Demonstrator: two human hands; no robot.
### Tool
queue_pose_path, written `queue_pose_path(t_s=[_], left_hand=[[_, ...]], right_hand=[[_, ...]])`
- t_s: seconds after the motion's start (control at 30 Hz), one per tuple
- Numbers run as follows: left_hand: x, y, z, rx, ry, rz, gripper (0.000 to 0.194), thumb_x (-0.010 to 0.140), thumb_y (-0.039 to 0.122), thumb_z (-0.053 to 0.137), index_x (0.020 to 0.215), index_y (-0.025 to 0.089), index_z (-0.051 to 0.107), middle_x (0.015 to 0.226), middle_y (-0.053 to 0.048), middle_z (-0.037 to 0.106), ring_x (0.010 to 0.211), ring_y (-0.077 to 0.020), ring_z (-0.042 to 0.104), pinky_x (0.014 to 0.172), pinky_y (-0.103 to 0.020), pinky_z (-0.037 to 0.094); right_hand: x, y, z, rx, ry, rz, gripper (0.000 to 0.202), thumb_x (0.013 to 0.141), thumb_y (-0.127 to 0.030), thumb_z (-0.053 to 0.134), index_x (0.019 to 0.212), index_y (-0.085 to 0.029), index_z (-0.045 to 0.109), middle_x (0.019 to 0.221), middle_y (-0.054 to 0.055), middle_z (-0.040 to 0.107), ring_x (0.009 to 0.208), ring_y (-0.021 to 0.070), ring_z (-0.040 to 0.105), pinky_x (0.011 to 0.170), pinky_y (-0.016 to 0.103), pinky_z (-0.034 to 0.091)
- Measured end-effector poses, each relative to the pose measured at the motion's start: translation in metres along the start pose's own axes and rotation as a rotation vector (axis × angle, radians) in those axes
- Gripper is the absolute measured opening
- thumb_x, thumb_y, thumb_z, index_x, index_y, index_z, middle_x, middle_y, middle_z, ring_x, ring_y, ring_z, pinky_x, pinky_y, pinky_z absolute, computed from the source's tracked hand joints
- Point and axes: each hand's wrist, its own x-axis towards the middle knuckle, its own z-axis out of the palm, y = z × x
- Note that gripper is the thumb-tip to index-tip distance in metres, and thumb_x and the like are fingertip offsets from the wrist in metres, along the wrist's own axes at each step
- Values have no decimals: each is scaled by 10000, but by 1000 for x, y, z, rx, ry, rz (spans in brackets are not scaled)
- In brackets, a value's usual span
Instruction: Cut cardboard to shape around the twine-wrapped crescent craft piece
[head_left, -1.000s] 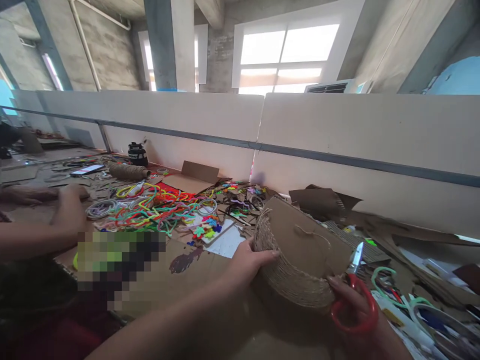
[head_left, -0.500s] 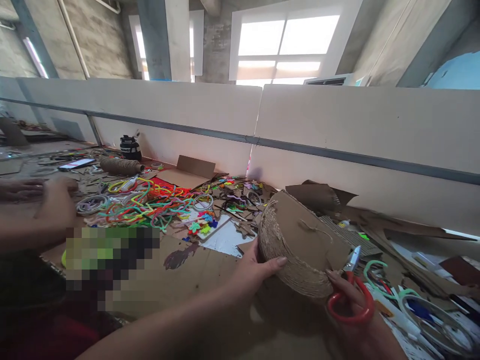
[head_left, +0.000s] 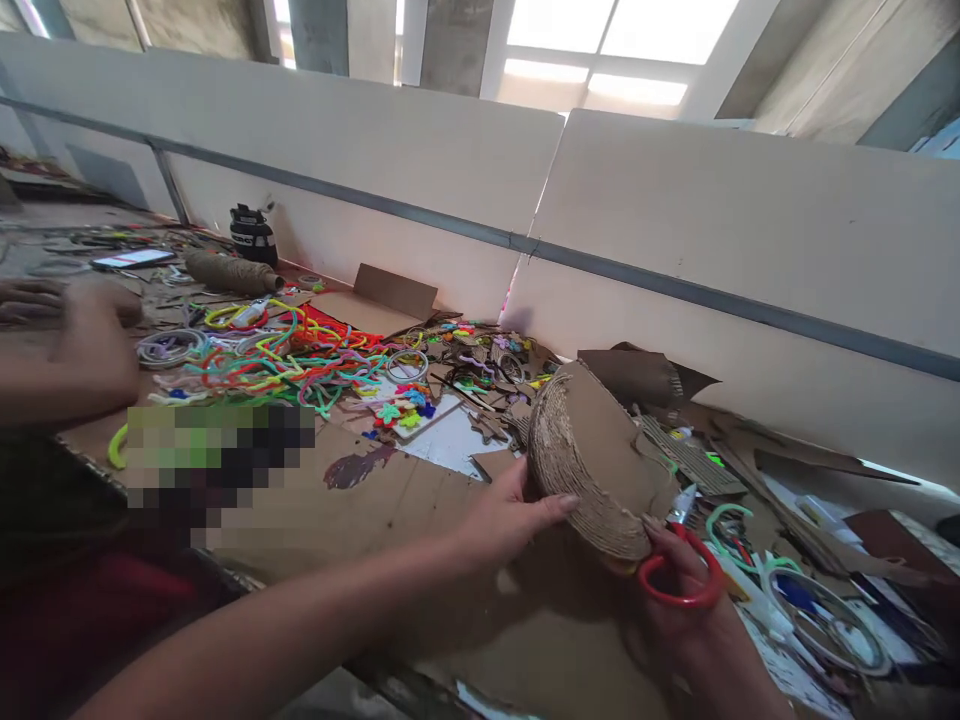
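Note:
A cardboard piece (head_left: 600, 440) with rows of twine along its curved edge is held up between both hands, tilted. My left hand (head_left: 517, 515) grips its left lower edge, the thumb lying over the twine and the other fingers hidden behind. At the lower right corner, my right hand (head_left: 679, 560) pinches the edge of the piece. Red-handled scissors (head_left: 701, 590) hang on the same hand, their blades pointing up beside the cardboard.
Coloured pipe cleaners (head_left: 300, 350), a twine spool (head_left: 232, 272) and a black jar (head_left: 253, 236) lie left. Another person's arms (head_left: 90, 340) rest at far left. Tape rolls (head_left: 829, 620) and cardboard scraps lie right. A white partition (head_left: 375, 150) stands behind.
The view has tilted down and turned slightly. Both hands still hold the twine-edged piece, which is turned a little, and the scissors remain on my right hand.

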Motion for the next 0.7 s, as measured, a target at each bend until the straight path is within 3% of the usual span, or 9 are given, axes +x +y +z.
queue_pose_path(t_s=[0.13, 0.3, 0.47, 0.6, 0.7], left_hand=[[2, -4, -3, 19, 82, -10, 513, 716, 316, 899, 1171, 196, 693, 1322, -126, 718, 1293, -329, 614, 1094, -446, 473], [3, -8, -2, -20, 199, -118, 343, 822, 223, 767, 1155, 271, 703, 1156, -63, 778, 1154, -279, 693, 979, -406, 554], [10, -9, -4, -55, 228, -138, 336, 825, 119, 689, 1145, 222, 710, 1158, -89, 771, 994, -230, 733, 879, -345, 598], [15, -8, -9, 23, 256, -165, 250, 836, 101, 653, 1062, 185, 715, 1087, -107, 776, 851, -204, 731, 670, -276, 610], [16, -8, -10, 28, 268, -158, 244, 833, 97, 653, 1054, 180, 712, 1119, -114, 770, 867, -214, 735, 634, -277, 617]], right_hand=[[-2, -5, 11, 81, 36, 106, 268, 563, -265, 912, 787, -236, 767, 867, -12, 801, 773, 157, 768, 710, 205, 651], [-9, -10, 20, 150, 75, 155, 280, 581, -188, 905, 818, -216, 760, 811, -44, 799, 711, 118, 761, 703, 154, 645], [-12, -15, 23, 165, 81, 182, 257, 599, -144, 888, 814, -212, 764, 818, -35, 816, 706, 113, 766, 698, 147, 647], [-16, -19, 27, 153, 74, 195, 258, 605, -152, 892, 822, -210, 763, 809, -24, 819, 701, 128, 769, 671, 163, 656], [-19, -22, 30, 133, 83, 179, 262, 614, -156, 898, 823, -212, 751, 805, -22, 819, 684, 134, 768, 623, 160, 651]])
